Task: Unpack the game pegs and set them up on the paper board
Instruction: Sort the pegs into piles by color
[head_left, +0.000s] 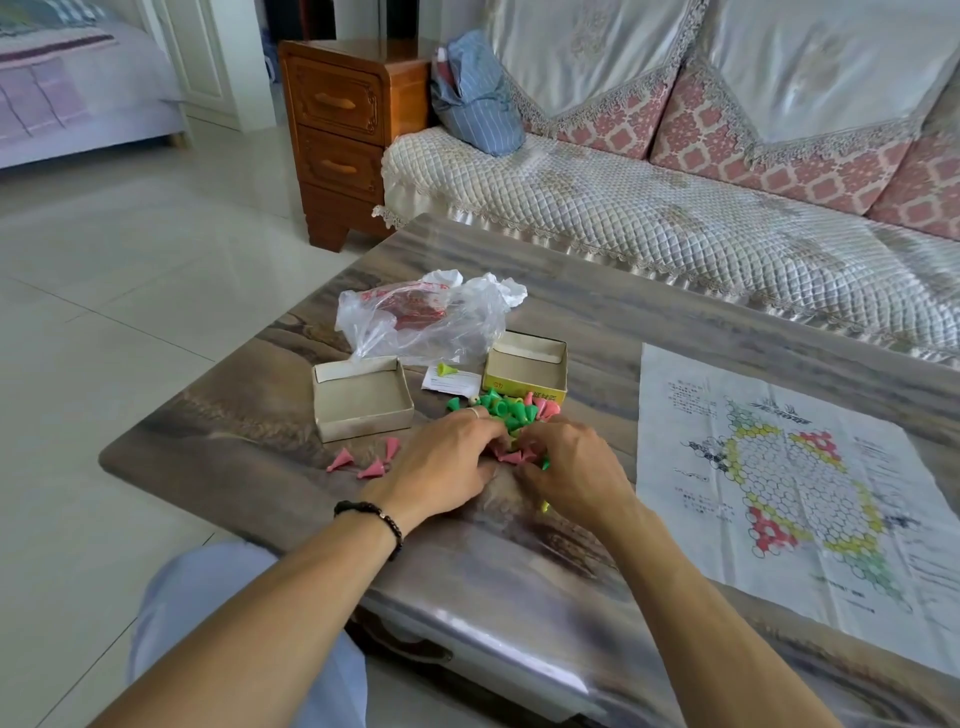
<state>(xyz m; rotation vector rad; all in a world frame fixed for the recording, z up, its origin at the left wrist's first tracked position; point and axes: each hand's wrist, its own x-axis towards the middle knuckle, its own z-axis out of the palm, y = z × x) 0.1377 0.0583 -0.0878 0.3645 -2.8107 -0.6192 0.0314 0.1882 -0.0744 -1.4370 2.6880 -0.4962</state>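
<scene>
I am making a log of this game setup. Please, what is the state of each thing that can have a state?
Paper board: unfolded, flat on table, no pegs on it.
Grey box half: open, empty.
Yellow box half: open, looks empty.
Plastic bag: crumpled, opened.
Peg pile: loose, unsorted.
Three pink pegs: lying apart, on their sides.
Left hand: fingers curled into pile.
Right hand: fingers curled into pile.

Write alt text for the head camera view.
Both hands, left hand and right hand, reach into a pile of green and pink pegs on a table, beside two open box halves. The paper board lies to the right with no pegs on it; three pink pegs lie apart at left.
</scene>
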